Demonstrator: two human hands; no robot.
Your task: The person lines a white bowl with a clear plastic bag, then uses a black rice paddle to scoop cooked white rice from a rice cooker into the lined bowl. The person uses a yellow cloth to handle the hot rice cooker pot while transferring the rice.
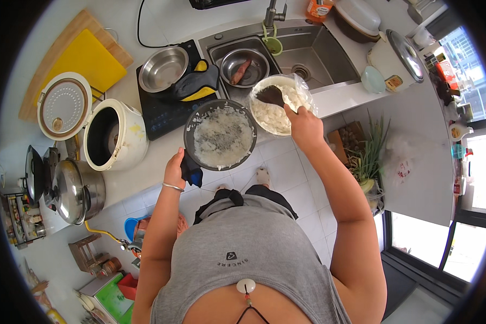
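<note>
My left hand [174, 170] grips the lower left side of a dark rice cooker inner pot [190, 125] through a black and blue cloth [190, 170]; its fingers are mostly hidden. The pot tilts toward me, with a layer of white rice [221, 154] stuck over its bottom and walls. Closed around the handle of a dark rice paddle [270, 96], my right hand [306, 129] is over a round bowl [252, 108] lined with clear plastic. The paddle's head rests on the white rice [270, 117] heaped in that bowl, just right of the pot.
Behind the pot, a black cooktop [154, 116] carries a steel bowl [163, 68] and a black-yellow mitt [197, 83]. In the sink [329, 54], a steel basin [245, 67] holds a reddish-brown sweet potato [241, 71]. An open rice cooker [127, 135] and lidded steel pot [94, 189] stand left.
</note>
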